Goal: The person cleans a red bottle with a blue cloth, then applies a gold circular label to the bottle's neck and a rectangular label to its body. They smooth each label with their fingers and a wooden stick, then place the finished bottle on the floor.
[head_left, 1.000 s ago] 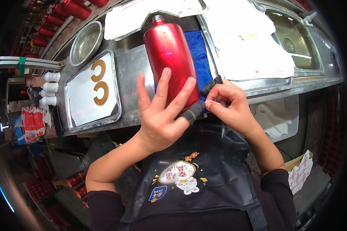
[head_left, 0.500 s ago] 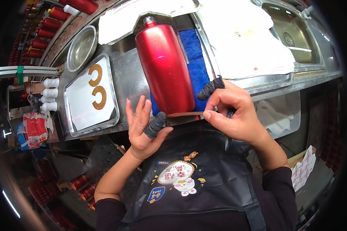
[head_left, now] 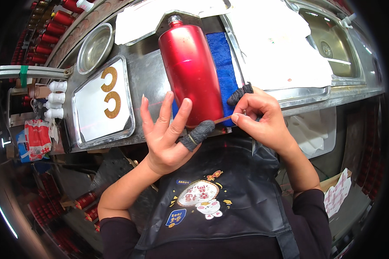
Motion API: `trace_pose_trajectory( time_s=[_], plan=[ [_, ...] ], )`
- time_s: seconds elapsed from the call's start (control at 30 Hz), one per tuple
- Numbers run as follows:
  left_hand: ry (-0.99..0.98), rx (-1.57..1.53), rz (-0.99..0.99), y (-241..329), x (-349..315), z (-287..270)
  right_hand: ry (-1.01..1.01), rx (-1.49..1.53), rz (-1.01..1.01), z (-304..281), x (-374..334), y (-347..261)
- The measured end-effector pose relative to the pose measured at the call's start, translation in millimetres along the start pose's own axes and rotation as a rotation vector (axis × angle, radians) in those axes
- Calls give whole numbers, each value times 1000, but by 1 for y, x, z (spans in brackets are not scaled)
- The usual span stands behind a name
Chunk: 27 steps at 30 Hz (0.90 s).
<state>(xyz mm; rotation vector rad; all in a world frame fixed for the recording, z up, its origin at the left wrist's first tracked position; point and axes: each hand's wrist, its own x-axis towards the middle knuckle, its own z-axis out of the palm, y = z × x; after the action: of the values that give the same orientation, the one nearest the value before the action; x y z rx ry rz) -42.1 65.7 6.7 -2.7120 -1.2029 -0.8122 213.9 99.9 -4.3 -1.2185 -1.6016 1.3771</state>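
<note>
Left hand [head_left: 166,151] has shifted rightward along the strip [head_left: 223,119], toward right hand [head_left: 263,125].

A red bottle [head_left: 192,71] lies on a blue towel [head_left: 222,56], its neck pointing away from the person. The right hand [head_left: 266,125] pinches a thin brown strip [head_left: 223,119] between thumb and finger beside the bottle's base. The left hand [head_left: 166,149] has bare fingers spread, and its dark finger cot [head_left: 197,134] reaches the strip's other end. To the left, two gold C-shapes [head_left: 112,106] rest on white paper [head_left: 93,114] in a tray [head_left: 78,134], near a metal bowl [head_left: 95,48]. White sheets [head_left: 274,56] and a sink [head_left: 330,43] sit to the right; a black apron [head_left: 237,190] covers the person's front.
</note>
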Motion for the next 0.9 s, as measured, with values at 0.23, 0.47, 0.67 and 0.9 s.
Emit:
trace_pose_trajectory(
  time_s=[0.23,0.47,0.67,0.9],
  plan=[
    [23,23,-85,9,20,16,9,11,-16,8,2,4],
    [152,-293,-271,-6,-10,20,-50,21,-47,5,-1,-1],
    [-21,-182,-219,-5,-37,6,9,27,-96,-2,-4,-10],
    [-15,-35,-132,-3,-26,5,27,-28,-36,-1,-2,2]
  ],
)
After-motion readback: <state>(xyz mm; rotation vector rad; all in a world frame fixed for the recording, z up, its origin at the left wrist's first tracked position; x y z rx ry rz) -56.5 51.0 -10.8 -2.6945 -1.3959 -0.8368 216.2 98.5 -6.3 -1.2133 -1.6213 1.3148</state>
